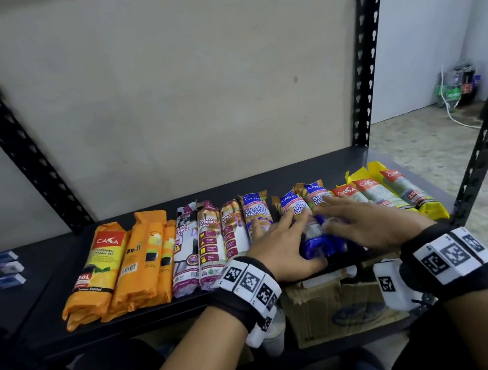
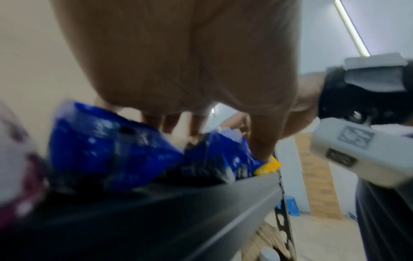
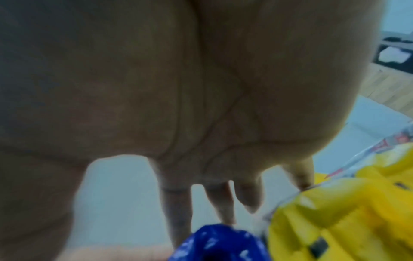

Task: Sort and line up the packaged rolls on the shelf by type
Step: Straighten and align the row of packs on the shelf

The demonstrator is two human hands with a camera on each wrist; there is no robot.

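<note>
Several blue single-handle rolls (image 1: 318, 246) lie side by side in the middle of the black shelf (image 1: 297, 175). My left hand (image 1: 280, 241) rests flat on their left side, thumb near the front ends. My right hand (image 1: 361, 225) lies flat on their right side, fingers stretched over the labels. One more blue roll (image 1: 256, 211) lies just left of my left hand. In the left wrist view the fingers (image 2: 196, 127) reach down behind the blue roll ends (image 2: 107, 150). In the right wrist view straight fingers (image 3: 176, 203) hang above a blue roll end (image 3: 214, 243).
Orange packs (image 1: 108, 263) lie at the left, maroon drawstring rolls (image 1: 209, 241) beside them, yellow rolls (image 1: 397, 193) at the right end by the black upright (image 1: 479, 156). A cardboard box (image 1: 327, 300) sits under the shelf. Small blue-white packs (image 1: 4, 269) lie far left.
</note>
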